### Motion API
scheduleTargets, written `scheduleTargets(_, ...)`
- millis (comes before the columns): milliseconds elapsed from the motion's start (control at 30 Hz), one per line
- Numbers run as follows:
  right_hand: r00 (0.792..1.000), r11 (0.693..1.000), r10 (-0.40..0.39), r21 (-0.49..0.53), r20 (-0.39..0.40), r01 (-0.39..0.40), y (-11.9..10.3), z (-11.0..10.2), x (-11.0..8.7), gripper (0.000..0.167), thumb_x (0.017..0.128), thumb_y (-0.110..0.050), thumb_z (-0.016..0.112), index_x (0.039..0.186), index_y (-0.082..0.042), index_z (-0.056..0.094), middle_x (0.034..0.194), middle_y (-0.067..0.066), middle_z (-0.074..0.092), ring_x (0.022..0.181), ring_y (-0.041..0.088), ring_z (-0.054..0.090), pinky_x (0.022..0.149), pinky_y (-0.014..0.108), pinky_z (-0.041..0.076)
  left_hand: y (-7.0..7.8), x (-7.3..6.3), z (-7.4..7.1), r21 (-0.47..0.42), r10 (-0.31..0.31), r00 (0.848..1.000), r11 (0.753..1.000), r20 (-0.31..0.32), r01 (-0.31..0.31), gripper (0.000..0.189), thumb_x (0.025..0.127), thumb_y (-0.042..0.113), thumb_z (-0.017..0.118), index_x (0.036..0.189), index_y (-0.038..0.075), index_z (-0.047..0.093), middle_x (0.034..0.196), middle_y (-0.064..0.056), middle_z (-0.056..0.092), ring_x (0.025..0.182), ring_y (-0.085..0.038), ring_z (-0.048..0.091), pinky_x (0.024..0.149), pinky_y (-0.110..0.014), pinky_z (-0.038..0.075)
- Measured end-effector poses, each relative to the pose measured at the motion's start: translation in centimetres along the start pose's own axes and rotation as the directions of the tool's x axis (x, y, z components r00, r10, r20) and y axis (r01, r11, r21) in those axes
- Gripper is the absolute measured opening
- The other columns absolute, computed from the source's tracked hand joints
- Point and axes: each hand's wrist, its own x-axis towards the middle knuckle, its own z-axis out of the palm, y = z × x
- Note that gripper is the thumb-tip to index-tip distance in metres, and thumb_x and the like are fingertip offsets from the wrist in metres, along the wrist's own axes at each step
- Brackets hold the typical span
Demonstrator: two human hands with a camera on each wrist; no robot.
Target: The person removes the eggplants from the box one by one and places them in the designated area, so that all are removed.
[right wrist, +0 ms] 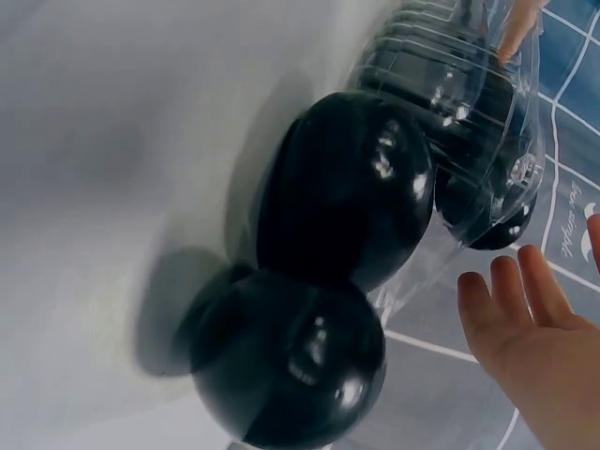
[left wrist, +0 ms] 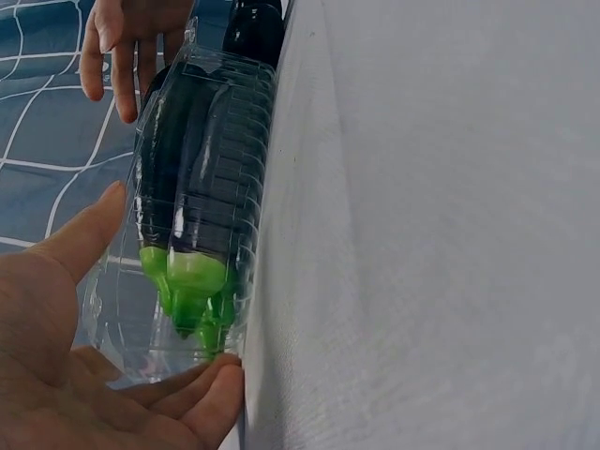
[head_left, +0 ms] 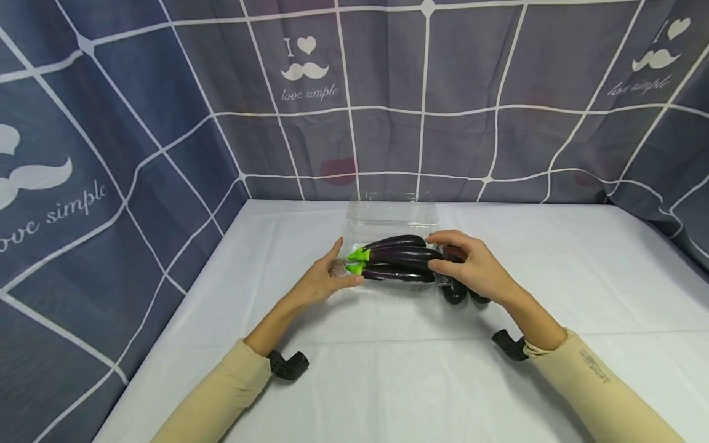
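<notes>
In the head view, a clear plastic clamshell box [head_left: 392, 213] stands with its lid raised. Three glossy dark eggplants [head_left: 403, 255] lie in it, green stem ends leftward. My left hand [head_left: 324, 280] is at the box's left end, thumb spread from the fingers; the left wrist view shows its fingertips [left wrist: 223, 398] touching the box's lower edge. My right hand [head_left: 473, 264] is over the right end with fingers extended. A gap separates this hand [right wrist: 539, 323] from the eggplants in the right wrist view. Two more eggplants [head_left: 454, 291] lie outside the box, partly hidden beneath it.
White cloth covers the table [head_left: 376, 381]. A dark grey curtain [head_left: 388, 67] with white grid lines stands behind it and along the sides. A black wrist mount [head_left: 289, 366] sits by my left cuff, another mount [head_left: 509, 346] by the right.
</notes>
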Motion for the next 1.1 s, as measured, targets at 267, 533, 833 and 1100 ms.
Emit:
scheduleTargets(267, 1.000, 0.999, -0.004, 0.052, 0.026, 0.003, -0.1, 0.4, 1.6, 0.042, 0.090, -0.011, 0.073, 0.129, -0.001, 0.062, 0.134, 0.014, 0.057, 0.127, 0.037, 0.049, 0.107, 0.050, 0.035, 0.1, 0.1, -0.2, -0.004, 0.006, 1.000, 1.000, -0.002, -0.006, 0.108, 0.084, 0.043, 0.078, 0.160, 0.022, 0.005, 0.149, -0.017, 0.042, 0.131, -0.031, 0.046, 0.100, -0.048, 0.041)
scheduleTargets(533, 0.998, 0.999, 0.009, 0.048, 0.056, -0.012, 0.5, 1.3, 2.9, 0.044, 0.089, -0.014, 0.073, 0.129, 0.001, 0.061, 0.134, 0.013, 0.057, 0.126, 0.030, 0.049, 0.103, 0.049, 0.039, -0.2, 0.0, 0.0, 0.000, 0.005, 1.000, 1.000, 0.005, -0.005, 0.107, 0.085, 0.046, 0.076, 0.160, 0.022, 0.004, 0.150, -0.018, 0.041, 0.134, -0.032, 0.043, 0.102, -0.050, 0.040)
scheduleTargets(833, 0.996, 0.998, 0.045, 0.038, 0.079, -0.048, 0.7, 1.6, 3.9, 0.046, 0.088, -0.016, 0.075, 0.130, -0.002, 0.062, 0.135, 0.012, 0.056, 0.119, 0.034, 0.054, 0.085, 0.028, 0.050, -0.1, 0.1, 0.0, -0.006, 0.008, 1.000, 1.000, 0.006, -0.008, 0.108, 0.084, 0.045, 0.077, 0.160, 0.023, 0.004, 0.151, -0.019, 0.039, 0.137, -0.032, 0.039, 0.104, -0.051, 0.038)
scheduleTargets(1100, 0.992, 1.000, 0.024, 0.012, 0.123, -0.026, 0.8, 2.2, 3.8, 0.048, 0.088, -0.018, 0.075, 0.132, -0.003, 0.062, 0.131, 0.012, 0.060, 0.118, 0.027, 0.055, 0.094, 0.040, 0.045, -0.3, 0.2, 0.1, -0.027, 0.006, 1.000, 1.000, 0.004, -0.006, 0.107, 0.084, 0.045, 0.077, 0.160, 0.023, 0.005, 0.151, -0.019, 0.040, 0.137, -0.032, 0.040, 0.104, -0.051, 0.038)
